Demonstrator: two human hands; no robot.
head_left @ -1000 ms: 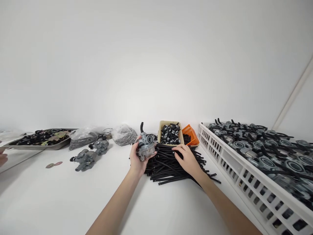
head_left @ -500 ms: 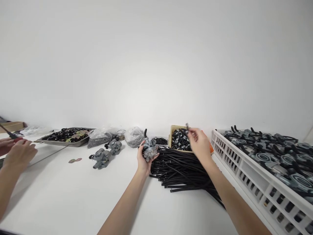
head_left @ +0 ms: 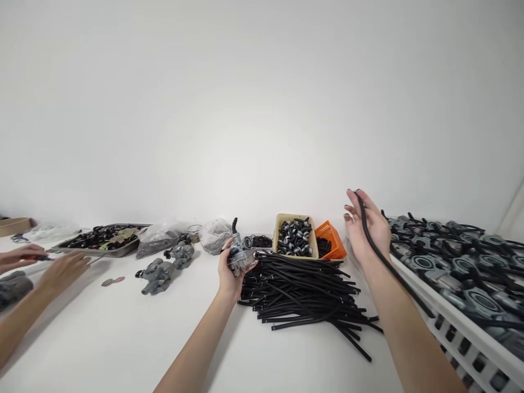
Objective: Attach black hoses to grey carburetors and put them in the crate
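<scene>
My left hand point(head_left: 228, 279) is wrapped round a grey metal carburetor point(head_left: 241, 257), which has a short black tube sticking up from its top. Raised at the right, my right hand point(head_left: 375, 230) holds a long black rubber hose point(head_left: 409, 293) by its upper end between the fingers. The hose hangs down along my forearm. Between my arms lies a pile of black hoses point(head_left: 307, 289). Behind that pile, a yellow tray point(head_left: 278, 234) holds black elbow pieces with silvery ends, beside a tilted orange basket point(head_left: 338, 243) with small black parts.
A white slatted crate point(head_left: 470, 327) full of carburetors stands at the right. Left of me are loose carburetors point(head_left: 158, 275), bags of small parts point(head_left: 161, 237), a metal tray point(head_left: 118, 251) and two small discs point(head_left: 112, 281). A co-worker's hands point(head_left: 61, 273) work at the far left with a red-handled tool.
My right hand has moved right and up from the yellow tray, where it held a short dark piece. A long hose now shows in it. My left hand still holds the carburetor.
</scene>
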